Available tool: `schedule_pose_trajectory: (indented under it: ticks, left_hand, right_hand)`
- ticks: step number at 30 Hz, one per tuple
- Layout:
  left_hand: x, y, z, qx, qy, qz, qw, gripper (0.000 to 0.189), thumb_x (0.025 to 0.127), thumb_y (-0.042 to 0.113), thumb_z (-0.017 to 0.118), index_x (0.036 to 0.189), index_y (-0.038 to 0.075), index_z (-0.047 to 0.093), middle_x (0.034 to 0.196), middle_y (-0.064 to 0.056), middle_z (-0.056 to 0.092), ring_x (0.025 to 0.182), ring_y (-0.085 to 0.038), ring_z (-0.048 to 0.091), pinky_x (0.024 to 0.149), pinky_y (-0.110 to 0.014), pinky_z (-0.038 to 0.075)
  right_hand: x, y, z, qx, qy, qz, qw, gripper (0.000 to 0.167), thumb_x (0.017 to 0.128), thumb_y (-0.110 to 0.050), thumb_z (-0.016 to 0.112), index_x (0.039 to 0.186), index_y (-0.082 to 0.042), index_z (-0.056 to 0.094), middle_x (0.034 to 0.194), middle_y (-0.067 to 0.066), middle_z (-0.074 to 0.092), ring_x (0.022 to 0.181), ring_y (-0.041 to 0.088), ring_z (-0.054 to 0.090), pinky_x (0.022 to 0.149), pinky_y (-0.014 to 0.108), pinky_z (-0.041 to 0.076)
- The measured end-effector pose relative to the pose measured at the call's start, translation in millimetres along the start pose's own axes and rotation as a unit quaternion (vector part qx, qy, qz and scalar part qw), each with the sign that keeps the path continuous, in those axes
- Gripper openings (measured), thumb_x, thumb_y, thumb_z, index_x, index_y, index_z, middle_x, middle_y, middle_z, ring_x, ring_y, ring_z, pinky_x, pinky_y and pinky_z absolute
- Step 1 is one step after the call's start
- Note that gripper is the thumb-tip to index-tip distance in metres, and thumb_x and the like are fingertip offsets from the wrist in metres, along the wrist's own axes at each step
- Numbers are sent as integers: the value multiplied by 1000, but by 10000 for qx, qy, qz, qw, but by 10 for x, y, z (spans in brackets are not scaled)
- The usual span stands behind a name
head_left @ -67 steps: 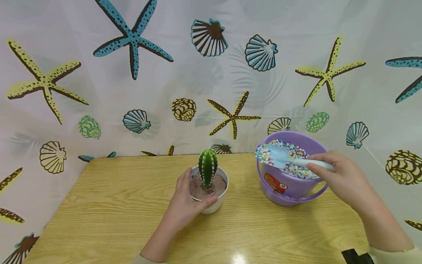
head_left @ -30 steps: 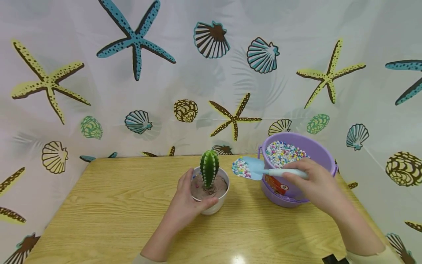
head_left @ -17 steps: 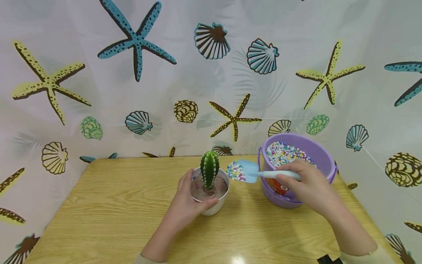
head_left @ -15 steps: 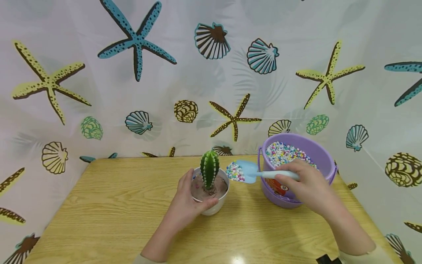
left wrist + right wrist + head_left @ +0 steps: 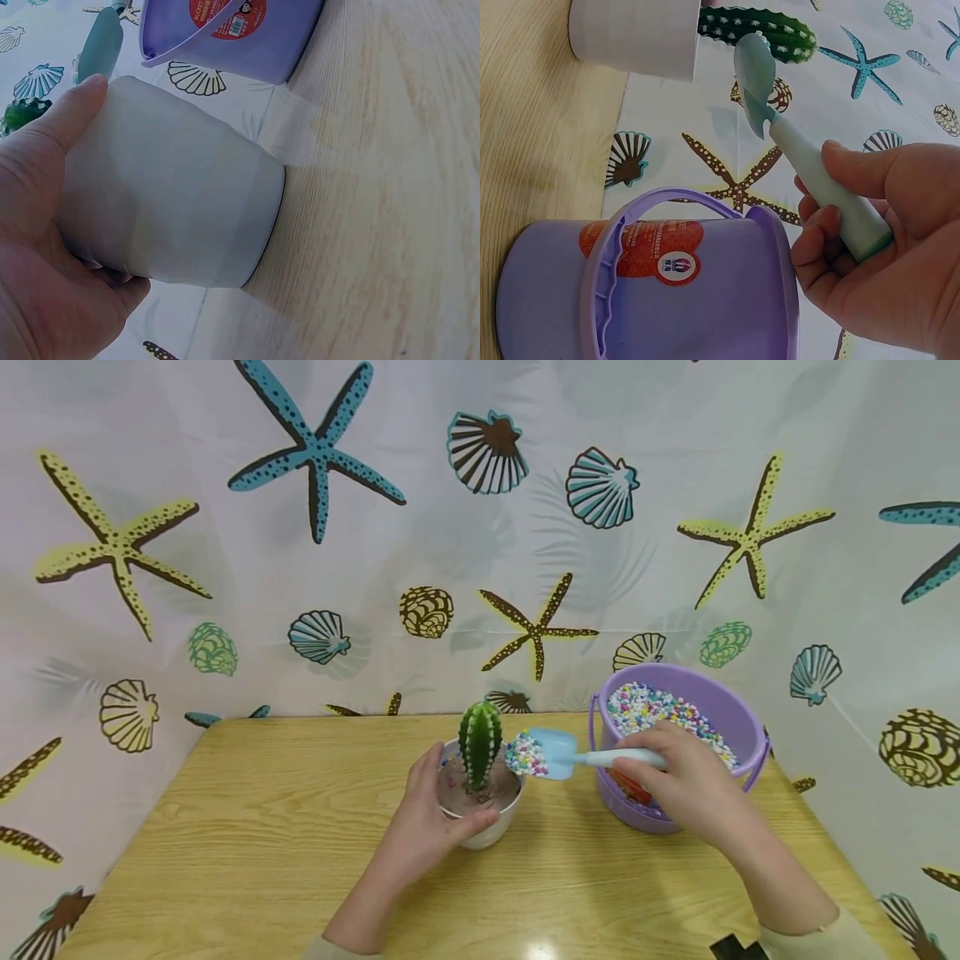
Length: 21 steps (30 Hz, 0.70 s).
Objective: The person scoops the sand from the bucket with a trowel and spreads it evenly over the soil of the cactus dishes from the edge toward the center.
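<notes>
A white pot (image 5: 172, 180) with a green cactus (image 5: 480, 745) set in greyish-brown soil (image 5: 454, 791) stands on the table. My left hand (image 5: 427, 814) grips it from the near left, thumb on the front and fingers round the far side. In my right hand (image 5: 686, 781) is the handle of a pale blue toy shovel (image 5: 817, 180). Its blade carries small multicoloured beads (image 5: 527, 754) and overlaps the right rim of the pot in the head view, just beside the cactus. The wrist view puts the blade above the pot's rim.
A purple bucket (image 5: 716, 706) holding many more multicoloured beads stands to the right, partly behind my right hand, its handle (image 5: 604, 277) hanging down. Behind the wooden table (image 5: 270, 827) hangs a white curtain (image 5: 480, 543) printed with starfish and shells.
The loaded shovel has moved left from over the bucket to the pot's right rim. The bucket's handle has shifted from the front to the sides. My left hand keeps its grip on the pot.
</notes>
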<state>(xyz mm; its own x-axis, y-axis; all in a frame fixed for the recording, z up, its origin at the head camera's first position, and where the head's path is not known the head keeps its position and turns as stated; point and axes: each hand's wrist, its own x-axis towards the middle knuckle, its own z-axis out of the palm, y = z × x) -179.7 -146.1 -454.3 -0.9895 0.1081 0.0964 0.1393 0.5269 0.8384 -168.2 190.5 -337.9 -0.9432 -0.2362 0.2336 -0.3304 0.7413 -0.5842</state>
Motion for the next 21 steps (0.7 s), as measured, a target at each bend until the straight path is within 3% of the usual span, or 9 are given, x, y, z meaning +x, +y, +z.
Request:
schedule_pose_trajectory:
  ticks: [13,21]
  left_hand:
    - [11,-2,4,23,14,-67,10000,131,86,59,94,177,8,15,179,-25,17,158,-53,32,121,-70,37]
    - [16,-8,12,62,26,-56,10000,130,86,58,94,177,8,15,179,-25,18,158,-53,32,122,-70,37]
  right_hand:
    - [28,-76,73,-187,-94,103,9997,23,105,-26,79,120,-9,83,105,1,68,88,20,58,76,39,50]
    - [41,-118,127,-333,-26,-59,9994,24,104,-23,80,120,-5,82,105,2,69,85,18,60,73,38,52]
